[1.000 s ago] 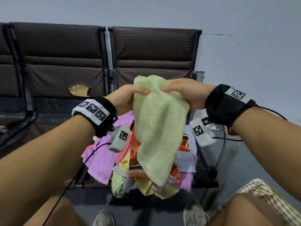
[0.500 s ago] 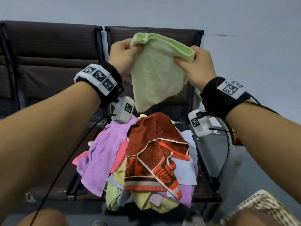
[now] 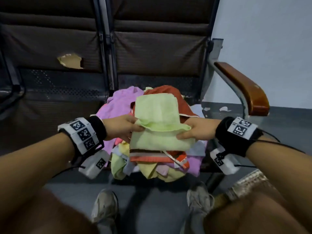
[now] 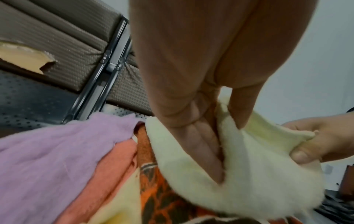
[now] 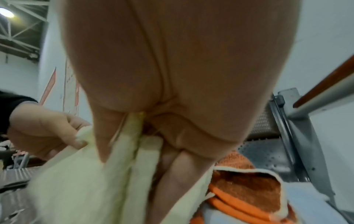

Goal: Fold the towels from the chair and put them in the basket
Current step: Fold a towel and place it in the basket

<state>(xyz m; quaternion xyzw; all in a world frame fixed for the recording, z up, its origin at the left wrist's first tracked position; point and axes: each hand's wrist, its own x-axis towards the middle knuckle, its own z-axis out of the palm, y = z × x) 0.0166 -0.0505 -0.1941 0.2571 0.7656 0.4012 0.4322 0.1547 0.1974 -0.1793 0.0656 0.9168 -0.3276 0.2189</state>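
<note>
1. Two hands, left hand [image 3: 121,127] and right hand [image 3: 195,130], pinch opposite sides of the green towel [image 3: 158,122] above the towel pile [image 3: 152,159] on the chair [image 3: 152,48].
2. Risk: loosened pinch would likely undo the fold.

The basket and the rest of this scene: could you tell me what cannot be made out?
- Basket: in no view.
- Pile of towels: lower layers covered by the green towel in the head view.
- Right hand fingers: under the towel.
- Left hand: its palm fills the left wrist view.
</note>
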